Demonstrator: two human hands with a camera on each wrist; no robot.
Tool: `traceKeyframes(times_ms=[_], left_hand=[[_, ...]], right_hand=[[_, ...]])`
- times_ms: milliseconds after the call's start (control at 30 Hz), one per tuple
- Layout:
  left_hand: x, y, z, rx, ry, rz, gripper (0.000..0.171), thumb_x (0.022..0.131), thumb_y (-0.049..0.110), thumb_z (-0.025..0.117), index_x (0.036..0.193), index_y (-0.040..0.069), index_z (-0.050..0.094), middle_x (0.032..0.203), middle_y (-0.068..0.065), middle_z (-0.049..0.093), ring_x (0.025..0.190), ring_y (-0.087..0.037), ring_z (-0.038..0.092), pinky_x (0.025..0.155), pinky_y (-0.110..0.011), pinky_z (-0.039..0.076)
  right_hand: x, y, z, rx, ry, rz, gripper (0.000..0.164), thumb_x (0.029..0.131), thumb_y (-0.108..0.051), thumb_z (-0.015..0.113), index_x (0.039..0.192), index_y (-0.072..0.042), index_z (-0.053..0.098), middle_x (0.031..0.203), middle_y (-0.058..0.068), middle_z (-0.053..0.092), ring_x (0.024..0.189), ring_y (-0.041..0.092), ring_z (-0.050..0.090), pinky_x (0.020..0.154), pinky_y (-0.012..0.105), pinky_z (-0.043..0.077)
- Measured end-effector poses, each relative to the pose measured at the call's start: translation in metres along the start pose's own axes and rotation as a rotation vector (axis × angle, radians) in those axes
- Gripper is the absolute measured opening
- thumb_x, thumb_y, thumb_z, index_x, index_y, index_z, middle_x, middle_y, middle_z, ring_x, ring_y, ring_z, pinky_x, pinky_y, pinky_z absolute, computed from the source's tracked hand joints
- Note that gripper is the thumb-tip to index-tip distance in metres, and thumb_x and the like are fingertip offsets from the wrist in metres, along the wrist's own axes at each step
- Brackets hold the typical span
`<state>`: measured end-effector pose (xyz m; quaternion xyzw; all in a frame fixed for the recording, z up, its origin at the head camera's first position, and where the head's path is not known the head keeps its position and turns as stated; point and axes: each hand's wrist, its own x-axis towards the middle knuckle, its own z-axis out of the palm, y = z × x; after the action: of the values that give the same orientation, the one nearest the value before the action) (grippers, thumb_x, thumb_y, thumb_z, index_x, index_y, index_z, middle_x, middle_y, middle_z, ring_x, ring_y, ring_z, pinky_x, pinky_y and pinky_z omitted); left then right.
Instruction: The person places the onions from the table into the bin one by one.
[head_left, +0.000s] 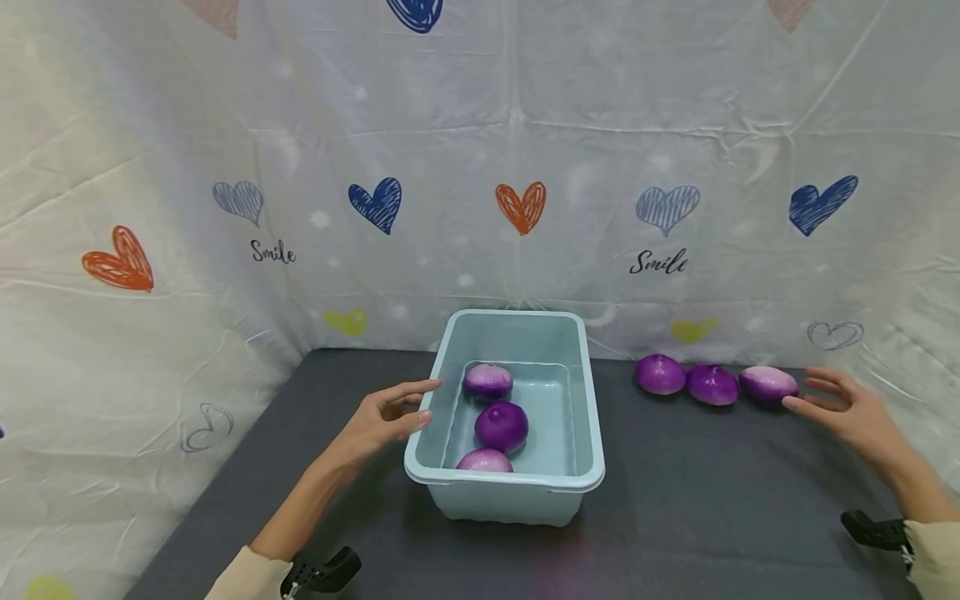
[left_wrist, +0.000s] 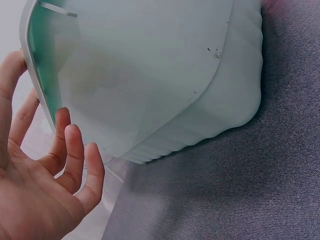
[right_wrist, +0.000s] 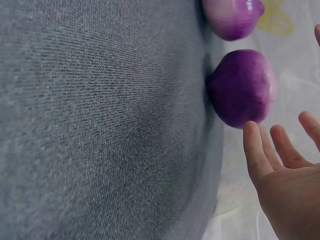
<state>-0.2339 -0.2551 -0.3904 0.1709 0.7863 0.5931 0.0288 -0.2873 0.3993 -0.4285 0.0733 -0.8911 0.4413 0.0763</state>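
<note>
A pale blue plastic bin [head_left: 517, 504] stands in the middle of the dark table. Inside it, along its left side, lie a purple onion [head_left: 488, 381], a darker onion [head_left: 502, 427] and a paler onion [head_left: 485, 461] partly hidden by the front rim. My left hand [head_left: 390, 412] is at the bin's left rim, thumb and forefinger tips right by it, the other fingers loosely bent. At the right, three onions sit in a row: one [head_left: 660, 374], another [head_left: 712, 384] and the rightmost onion [head_left: 768, 386]. Relaxed fingers of my right hand [head_left: 851, 408] are right beside the rightmost onion.
A white cloth [head_left: 450, 275] printed with hearts and the word Smile hangs behind and beside the table [head_left: 675, 500]. The bin and the onion row are close to the table's back edge. Dark straps [head_left: 322, 573] circle both wrists.
</note>
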Motion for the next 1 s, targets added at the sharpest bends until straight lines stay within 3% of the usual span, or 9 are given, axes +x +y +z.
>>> traceKeyframes(times_ms=[67,100,200,300,367,600,833,900,1000], left_hand=[[0.000,0.001,0.001,-0.001,0.002,0.001,0.048,0.099,0.018,0.069,0.146,0.015,0.059,0.123,-0.017,0.055,0.081,-0.020,0.051,0.075,-0.047,0.045],[0.000,0.001,0.001,-0.002,0.003,0.001,0.048,0.099,0.018,0.069,0.146,0.015,0.059,0.123,-0.017,0.056,0.082,-0.020,0.051,0.076,-0.047,0.045],[-0.001,0.002,0.001,-0.003,0.004,0.004,0.048,0.099,0.018,0.069,0.146,0.015,0.059,0.124,-0.017,0.056,0.083,-0.021,0.052,0.075,-0.047,0.045],[0.000,0.002,0.001,-0.001,0.004,0.008,0.048,0.099,0.018,0.069,0.146,0.014,0.058,0.122,-0.017,0.056,0.081,-0.020,0.051,0.074,-0.044,0.046],[0.000,0.002,0.001,0.000,0.005,0.007,0.048,0.099,0.018,0.069,0.146,0.014,0.058,0.121,-0.017,0.057,0.081,-0.020,0.051,0.074,-0.044,0.046],[0.000,0.002,0.001,0.003,0.007,0.002,0.048,0.099,0.018,0.069,0.146,0.015,0.059,0.120,-0.016,0.056,0.079,-0.019,0.051,0.074,-0.045,0.046],[0.000,0.001,0.001,0.006,0.006,0.007,0.048,0.099,0.017,0.068,0.146,0.014,0.058,0.120,-0.017,0.057,0.080,-0.020,0.051,0.073,-0.045,0.046],[0.000,0.001,0.001,0.005,0.006,0.007,0.048,0.099,0.017,0.068,0.146,0.014,0.058,0.121,-0.017,0.057,0.079,-0.019,0.051,0.072,-0.042,0.046],[0.000,0.000,0.001,0.000,0.002,0.007,0.048,0.100,0.017,0.068,0.146,0.014,0.058,0.121,-0.019,0.056,0.077,-0.017,0.050,0.071,-0.038,0.046]], right_hand=[[0.002,0.003,-0.001,0.011,-0.020,0.011,0.076,0.101,-0.028,0.068,0.159,-0.002,0.027,0.147,0.038,0.033,0.098,-0.018,0.045,0.071,0.011,0.044],[0.003,0.003,-0.002,0.008,-0.030,0.022,0.078,0.101,-0.029,0.068,0.159,-0.002,0.025,0.148,0.039,0.032,0.100,-0.016,0.047,0.071,0.011,0.044],[0.008,0.003,-0.002,-0.005,-0.043,0.062,0.085,0.101,-0.033,0.067,0.160,0.002,0.017,0.151,0.040,0.027,0.122,0.018,0.057,0.079,0.023,0.050],[0.013,0.003,0.000,-0.003,-0.044,0.091,0.091,0.101,-0.036,0.067,0.159,0.007,0.011,0.152,0.043,0.022,0.130,0.057,0.040,0.091,0.050,0.048],[0.016,0.005,0.002,0.009,-0.045,0.106,0.093,0.100,-0.037,0.066,0.159,0.007,0.009,0.152,0.044,0.018,0.130,0.064,0.033,0.093,0.067,0.039],[0.028,0.010,0.006,0.021,-0.051,0.139,0.097,0.100,-0.039,0.066,0.158,0.010,0.005,0.152,0.046,0.013,0.133,0.064,0.027,0.097,0.069,0.034],[0.036,0.010,0.016,0.021,-0.019,0.161,0.096,0.098,-0.041,0.068,0.155,0.014,0.014,0.148,0.048,0.021,0.133,0.064,0.027,0.097,0.069,0.034],[0.038,0.011,0.019,0.020,-0.007,0.170,0.095,0.097,-0.041,0.069,0.154,0.014,0.017,0.147,0.048,0.023,0.132,0.062,0.030,0.094,0.061,0.042],[0.039,0.013,0.022,0.017,0.021,0.171,0.092,0.097,-0.041,0.070,0.152,0.016,0.023,0.143,0.048,0.029,0.128,0.059,0.036,0.080,0.034,0.050]])
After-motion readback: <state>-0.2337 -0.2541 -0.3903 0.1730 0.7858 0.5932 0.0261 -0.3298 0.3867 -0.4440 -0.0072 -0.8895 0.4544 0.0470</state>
